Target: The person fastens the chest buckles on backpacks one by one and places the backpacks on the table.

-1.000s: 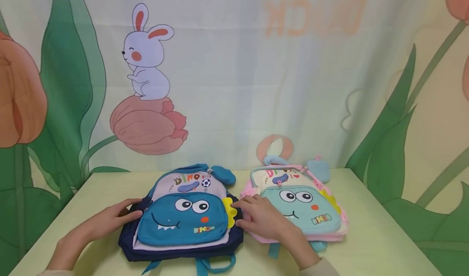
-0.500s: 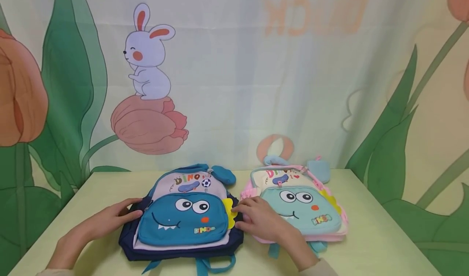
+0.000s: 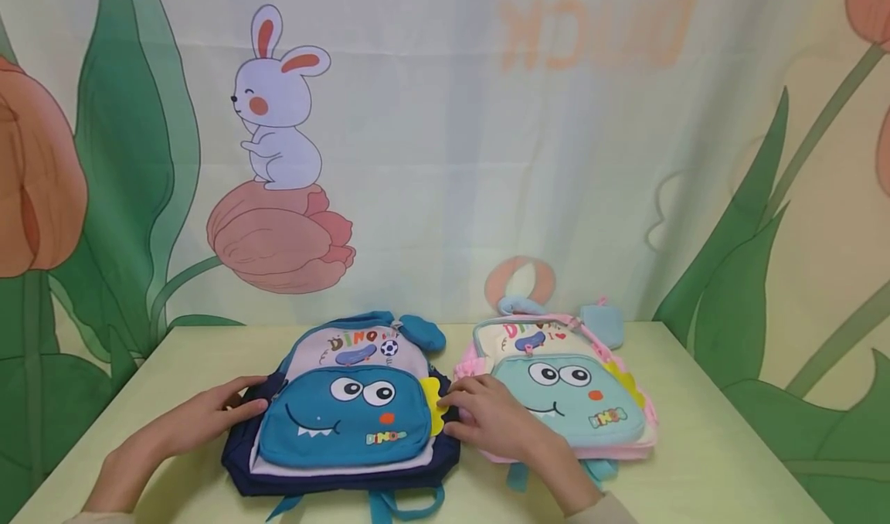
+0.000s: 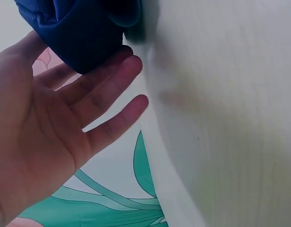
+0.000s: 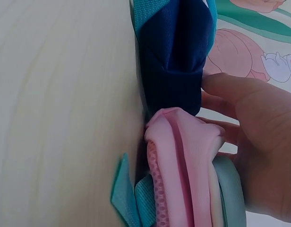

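Loosely, the left-hand grip (image 3: pixel 188 422) rests against one side of the blue dinosaur backpack (image 3: pixel 341 450), its thumb lying near the edge of the front pocket and its long fingers relaxed and well apart in the left wrist view. Nothing is clenched there; the fabric corner simply sits against the fingers. The right-hand grip (image 3: pixel 495 410) is just as slack on the opposite side: the thumb tip meets the navy side panel, and the fingertips come up to the yellow scalloped crest (image 3: pixel 432 405), though whether they touch it I cannot tell. Neither grip is pinching anything, as far as the views show.

With one hand on each flank, the backpack is framed between them, a placement that would suit steadying or squaring it rather than lifting. It lies on its back on the pale surface (image 3: pixel 702 447), printed face up and top toward the backdrop, presumably so that the front pocket (eyes, teeth and all) stays in plain sight. Teal straps (image 3: pixel 380 508) poke out from under its near edge.

Just beside it, on the person's right, lies the pink-and-mint dinosaur backpack (image 3: pixel 577 420), set the same way up, as though the two were meant to sit as a pair. The right forearm crosses in front of its near corner. Beyond both hangs the printed curtain (image 3: pixel 417 122) with its white rabbit (image 3: pixel 285 149).
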Available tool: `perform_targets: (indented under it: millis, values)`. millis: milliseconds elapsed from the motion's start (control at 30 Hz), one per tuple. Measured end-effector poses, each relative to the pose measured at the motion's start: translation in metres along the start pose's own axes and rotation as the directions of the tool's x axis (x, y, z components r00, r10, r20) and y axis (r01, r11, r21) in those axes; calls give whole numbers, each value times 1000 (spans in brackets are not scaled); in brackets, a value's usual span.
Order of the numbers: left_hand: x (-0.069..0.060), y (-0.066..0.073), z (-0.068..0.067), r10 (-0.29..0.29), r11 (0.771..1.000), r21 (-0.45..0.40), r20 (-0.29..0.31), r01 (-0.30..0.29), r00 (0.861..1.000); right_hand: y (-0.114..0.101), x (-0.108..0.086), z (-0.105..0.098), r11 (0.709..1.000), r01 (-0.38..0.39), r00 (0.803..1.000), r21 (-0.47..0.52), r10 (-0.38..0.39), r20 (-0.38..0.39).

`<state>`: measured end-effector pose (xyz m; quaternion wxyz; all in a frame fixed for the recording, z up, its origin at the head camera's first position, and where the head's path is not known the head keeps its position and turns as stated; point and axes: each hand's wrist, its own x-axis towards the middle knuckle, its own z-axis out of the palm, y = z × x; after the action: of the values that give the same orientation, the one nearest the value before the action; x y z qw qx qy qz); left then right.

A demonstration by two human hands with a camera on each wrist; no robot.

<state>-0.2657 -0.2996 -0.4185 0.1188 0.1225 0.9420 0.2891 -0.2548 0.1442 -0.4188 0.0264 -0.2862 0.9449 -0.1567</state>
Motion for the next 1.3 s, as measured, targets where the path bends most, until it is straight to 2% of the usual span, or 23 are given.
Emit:
perform_targets:
  millis: [300,1300]
  values:
    - [-3,3,-3,27,1000,13,-49,-26,998,1,1,2,1000,-3,1000,-9,3,-4]
    - [-9,16,-13,49,998,-24,-64,-51,997,0,0,4,1000,-7,1000,-20,7,0]
